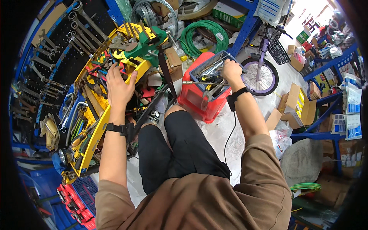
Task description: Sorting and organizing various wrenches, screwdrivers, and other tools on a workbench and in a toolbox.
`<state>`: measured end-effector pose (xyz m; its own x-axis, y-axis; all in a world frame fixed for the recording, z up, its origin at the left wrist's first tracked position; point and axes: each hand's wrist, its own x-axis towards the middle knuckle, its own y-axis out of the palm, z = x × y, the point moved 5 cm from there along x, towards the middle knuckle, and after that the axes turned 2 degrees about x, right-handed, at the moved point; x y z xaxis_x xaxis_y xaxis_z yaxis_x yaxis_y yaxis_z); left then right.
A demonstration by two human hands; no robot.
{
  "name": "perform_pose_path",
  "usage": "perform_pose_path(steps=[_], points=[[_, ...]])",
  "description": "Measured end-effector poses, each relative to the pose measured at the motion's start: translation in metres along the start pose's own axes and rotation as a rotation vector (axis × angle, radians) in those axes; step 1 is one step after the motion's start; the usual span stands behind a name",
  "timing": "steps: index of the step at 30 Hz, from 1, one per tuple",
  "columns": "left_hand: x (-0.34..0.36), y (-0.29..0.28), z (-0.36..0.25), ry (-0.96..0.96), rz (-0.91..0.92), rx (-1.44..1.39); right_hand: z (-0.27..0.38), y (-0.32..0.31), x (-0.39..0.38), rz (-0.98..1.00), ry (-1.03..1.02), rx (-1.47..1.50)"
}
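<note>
My left hand (120,86) is open, thumb apart from the fingers, over the yellow tool tray (100,128). Its fingertips are close to pliers with red handles (96,73); I cannot tell whether they touch. My right hand (232,72) is closed at the right side of a grey-blue plastic bin (196,73). What its fingers hold, if anything, is hidden. Several metal tools (211,69) lie inside the bin, and a long metal rod (199,82) sticks out past its left rim. Under the bin stands a red plastic box (191,97).
A green bench vise (147,44) sits at the tray's far end. Wrenches (42,57) hang on a black panel at left. A coil of green wire (205,34) lies beyond the bin, with a purple bicycle (262,71) to its right. Open cardboard boxes (297,105) stand at right.
</note>
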<state>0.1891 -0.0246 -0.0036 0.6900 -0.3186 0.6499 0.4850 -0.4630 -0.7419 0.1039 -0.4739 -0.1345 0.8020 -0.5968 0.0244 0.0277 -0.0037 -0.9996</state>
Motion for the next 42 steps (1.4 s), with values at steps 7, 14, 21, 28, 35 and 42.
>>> perform_pose_path(steps=[7,14,21,28,35,42], points=[[-0.001,-0.002,0.003,0.003,-0.007,-0.036,-0.006,-0.102,-0.065,-0.18,-0.044,0.519],[-0.009,-0.021,0.0,-0.084,0.078,-0.559,0.029,-0.135,-0.142,0.191,-0.078,1.638],[-0.043,-0.085,-0.099,0.085,0.75,-0.956,0.102,-0.141,-0.18,0.359,-0.3,1.589],[-0.071,-0.082,-0.086,-0.017,0.742,-0.817,0.158,-0.146,-0.187,0.243,-0.444,1.544],[-0.066,-0.066,-0.042,-0.538,0.539,-0.987,0.14,-0.15,-0.187,0.333,-0.434,1.788],[-0.007,-0.04,0.072,-0.821,0.279,-0.556,0.086,-0.091,-0.193,0.495,-0.247,1.649]])
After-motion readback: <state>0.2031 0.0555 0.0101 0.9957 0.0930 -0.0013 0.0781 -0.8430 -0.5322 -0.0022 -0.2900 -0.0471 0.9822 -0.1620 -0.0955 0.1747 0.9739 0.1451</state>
